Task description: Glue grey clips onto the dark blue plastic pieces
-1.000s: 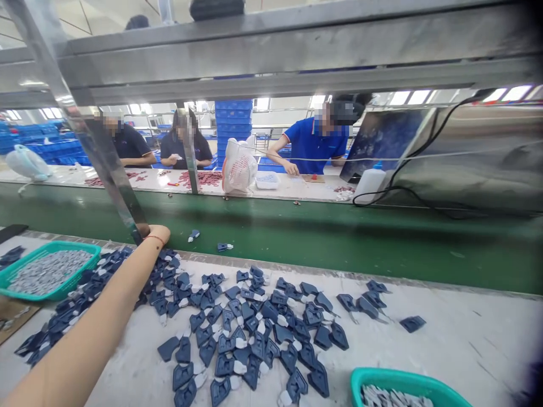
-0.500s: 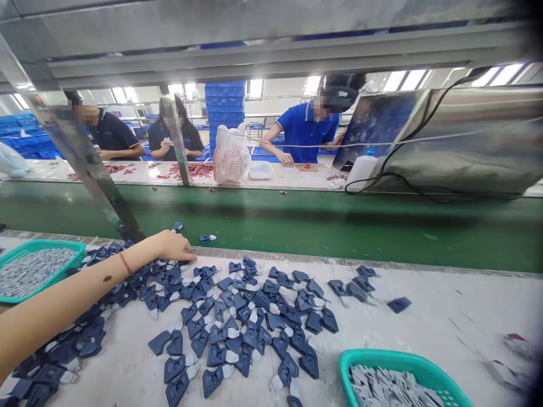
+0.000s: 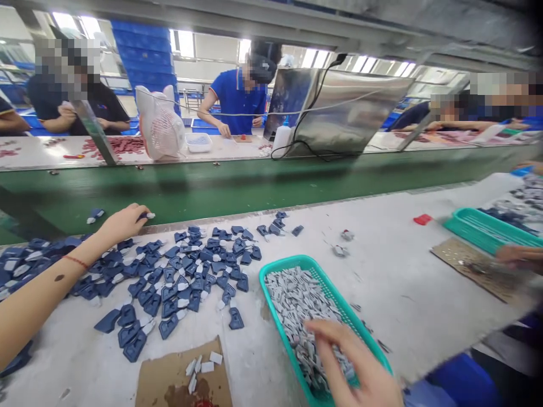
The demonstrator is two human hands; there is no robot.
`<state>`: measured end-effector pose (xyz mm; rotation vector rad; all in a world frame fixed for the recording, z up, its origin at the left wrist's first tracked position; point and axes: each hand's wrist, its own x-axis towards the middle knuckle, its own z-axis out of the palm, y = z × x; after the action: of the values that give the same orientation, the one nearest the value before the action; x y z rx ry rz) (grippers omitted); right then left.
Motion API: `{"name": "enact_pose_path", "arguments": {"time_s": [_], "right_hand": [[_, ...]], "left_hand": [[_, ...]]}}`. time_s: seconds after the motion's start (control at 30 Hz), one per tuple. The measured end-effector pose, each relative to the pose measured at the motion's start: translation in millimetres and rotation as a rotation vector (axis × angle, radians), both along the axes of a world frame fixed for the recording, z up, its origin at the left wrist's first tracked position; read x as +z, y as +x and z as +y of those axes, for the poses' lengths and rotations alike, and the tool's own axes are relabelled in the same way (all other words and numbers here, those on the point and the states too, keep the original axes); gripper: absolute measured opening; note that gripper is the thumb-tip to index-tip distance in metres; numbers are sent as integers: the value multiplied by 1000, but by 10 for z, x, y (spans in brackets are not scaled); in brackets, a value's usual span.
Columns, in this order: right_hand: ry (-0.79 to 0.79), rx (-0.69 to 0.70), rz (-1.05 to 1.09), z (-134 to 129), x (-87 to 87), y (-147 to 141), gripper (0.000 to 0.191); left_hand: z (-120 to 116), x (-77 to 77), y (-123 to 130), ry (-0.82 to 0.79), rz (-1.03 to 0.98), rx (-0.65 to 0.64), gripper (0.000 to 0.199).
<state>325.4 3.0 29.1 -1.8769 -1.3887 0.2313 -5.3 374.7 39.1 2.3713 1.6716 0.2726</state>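
My left hand point(image 3: 127, 221) reaches over the near edge of the green belt point(image 3: 220, 189), its fingers closed on a small dark blue part with a pale tip point(image 3: 148, 216). Many similar dark blue parts point(image 3: 195, 265) lie scattered on the white table below and beside that arm. At the lower right, my right hand point(image 3: 352, 356) is over a teal basket point(image 3: 271, 299) full of small grey pieces point(image 3: 297, 291). Its thumb and forefinger are apart near the pieces, and nothing shows between them.
A cardboard piece point(image 3: 156, 373) with several white bits and a red-brown stain lies at the front. Another teal basket point(image 3: 470, 237), a board point(image 3: 453, 254) and a person's hand point(image 3: 517, 254) are at the right. People work beyond the belt.
The view has swung right, bringing the cardboard, the second basket and my right hand into sight. A blue part now shows in my left hand.
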Motion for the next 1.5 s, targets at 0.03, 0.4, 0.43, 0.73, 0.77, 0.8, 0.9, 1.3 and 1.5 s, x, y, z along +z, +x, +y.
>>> {"name": "enact_pose_path", "arguments": {"time_s": [0.03,0.4,0.43,0.73,0.77,0.8,0.9,1.3,1.5], "right_hand": [[-25,-10,-82,105,52,173,21],[-341,470,-454,808,16,702,29],[-346,477,-461,813,24,707,28],[-397,469,-515,826,65,741,20],[-401,463,-520,818,61,737,20],[-405,457,-525,808,57,730,20],[-421,443,-536,773,48,706,20],[-431,452,-413,748,145,723,29],[-411,472,-324,723,149,618,26]], "left_hand": [[-84,74,3,24,-63,25,20],[-1608,276,60,-512,-1050,243,57],[-1772,246,45,-576,-1083,260,58],[-2867,-105,-53,-790,-1233,423,55],[-2951,-139,-56,-793,-1248,461,59],[-3028,-168,-61,-794,-1258,496,62],[-3205,-231,-85,-772,-1286,576,62],[-3417,-328,-138,-787,-1340,611,66],[-3488,-320,-109,-791,-1347,638,68]]}}
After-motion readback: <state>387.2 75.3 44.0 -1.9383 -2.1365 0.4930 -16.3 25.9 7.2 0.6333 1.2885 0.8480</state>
